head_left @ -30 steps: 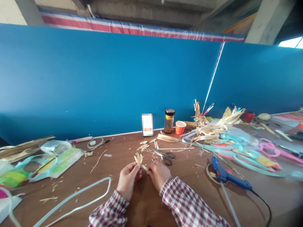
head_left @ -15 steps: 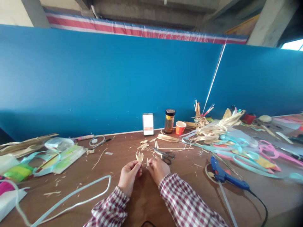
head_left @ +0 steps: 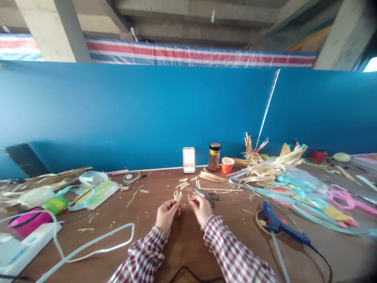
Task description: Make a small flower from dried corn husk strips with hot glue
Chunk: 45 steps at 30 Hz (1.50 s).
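Observation:
My left hand (head_left: 167, 215) is closed in a pinch around the base of a small pale husk flower (head_left: 178, 195), whose pointed pieces fan upward. Just to its right, my right hand (head_left: 201, 208) pinches a small piece of husk (head_left: 189, 197) between thumb and fingertips. The two hands are a short gap apart, low over the brown table (head_left: 182, 251). Beyond my right hand lie dark-handled scissors (head_left: 210, 196). Husk scraps (head_left: 184, 184) are scattered past my fingertips.
A blue hot glue gun (head_left: 282, 226) rests at right, near pink scissors (head_left: 343, 196), turquoise ribbon (head_left: 312, 216) and piled dried husks (head_left: 271, 169). A lidded jar (head_left: 215, 158) and paper cup (head_left: 227, 165) stand behind. A white power strip (head_left: 32, 247) and cable (head_left: 88, 239) lie left.
My view has tilted up and turned slightly left. My right hand has drawn a little away from the flower, with the husk piece still pinched. My left hand keeps its hold.

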Each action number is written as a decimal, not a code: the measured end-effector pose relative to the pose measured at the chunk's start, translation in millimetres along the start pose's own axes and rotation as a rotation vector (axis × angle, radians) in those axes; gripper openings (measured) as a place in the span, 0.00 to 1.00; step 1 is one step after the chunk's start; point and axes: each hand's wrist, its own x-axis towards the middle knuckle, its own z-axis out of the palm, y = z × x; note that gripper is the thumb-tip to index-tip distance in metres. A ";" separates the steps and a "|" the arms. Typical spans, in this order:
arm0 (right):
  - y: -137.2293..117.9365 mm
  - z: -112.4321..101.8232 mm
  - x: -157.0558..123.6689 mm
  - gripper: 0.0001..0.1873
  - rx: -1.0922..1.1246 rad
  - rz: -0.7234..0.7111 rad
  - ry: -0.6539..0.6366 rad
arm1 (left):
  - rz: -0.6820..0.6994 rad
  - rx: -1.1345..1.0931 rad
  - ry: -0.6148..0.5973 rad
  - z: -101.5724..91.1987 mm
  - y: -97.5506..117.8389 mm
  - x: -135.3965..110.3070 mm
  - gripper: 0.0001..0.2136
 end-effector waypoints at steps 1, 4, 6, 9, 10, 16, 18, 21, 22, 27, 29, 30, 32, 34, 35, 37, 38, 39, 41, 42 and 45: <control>0.0 1.8 5.0 0.05 0.104 0.013 0.004 | -0.023 -0.022 0.017 0.9 0.7 1.3 0.15; -3.7 8.2 19.4 0.06 0.387 0.075 -0.002 | -0.080 -0.058 0.050 3.7 3.6 6.6 0.14; -5.4 12.4 24.9 0.09 0.469 0.106 0.000 | -0.088 -0.065 0.047 5.7 5.2 10.7 0.13; -1.6 17.0 25.3 0.11 0.489 0.120 -0.009 | -0.107 -0.072 0.027 8.5 6.1 16.7 0.11; 0.8 17.9 23.9 0.11 0.498 0.119 -0.015 | -0.117 -0.073 0.017 9.2 6.0 18.7 0.11; 8.2 19.6 16.4 0.08 0.524 0.054 -0.039 | -0.184 -0.098 -0.055 6.1 4.2 28.3 0.08; 6.7 20.0 16.0 0.08 0.518 0.053 -0.036 | -0.198 -0.110 -0.079 2.4 3.6 29.3 0.09; 3.6 20.7 15.4 0.08 0.519 0.056 -0.028 | -0.191 -0.126 -0.121 -2.1 2.4 28.2 0.10; 2.8 20.7 15.0 0.08 0.518 0.050 -0.028 | -0.186 -0.124 -0.134 -2.7 2.0 27.2 0.10; 0.8 19.3 12.6 0.07 0.497 0.000 -0.025 | -0.158 -0.080 -0.147 -0.7 1.2 20.2 0.13; 0.3 18.0 12.0 0.06 0.502 -0.018 -0.021 | -0.150 -0.069 -0.139 0.8 1.3 17.7 0.13; 0.0 17.3 11.9 0.06 0.507 -0.026 -0.021 | -0.147 -0.065 -0.132 1.4 1.2 16.7 0.14; -0.6 16.1 11.7 0.06 0.521 -0.038 -0.020 | -0.142 -0.057 -0.112 2.0 0.9 15.4 0.14; -1.0 15.3 11.7 0.06 0.522 -0.043 -0.017 | -0.141 -0.047 -0.100 2.2 0.4 15.0 0.15; -1.1 15.0 11.8 0.06 0.516 -0.043 -0.017 | -0.142 -0.042 -0.101 2.2 0.2 15.0 0.15; -1.2 14.6 11.9 0.06 0.495 -0.043 -0.023 | -0.143 -0.036 -0.110 1.9 -0.4 15.3 0.15; -1.1 14.5 12.0 0.06 0.483 -0.044 -0.028 | -0.144 -0.033 -0.116 1.8 -0.6 15.4 0.15; -0.9 14.3 12.0 0.06 0.469 -0.045 -0.033 | -0.143 -0.029 -0.119 1.7 -0.9 15.4 0.15; -0.3 14.1 12.0 0.06 0.433 -0.049 -0.033 | -0.140 -0.019 -0.111 1.6 -1.6 15.4 0.15; 0.1 14.1 11.9 0.06 0.411 -0.052 -0.030 | -0.136 -0.015 -0.104 1.7 -2.0 15.2 0.15; 1.4 14.5 11.7 0.06 0.359 -0.067 -0.021 | -0.113 -0.005 -0.077 2.4 -3.2 14.8 0.15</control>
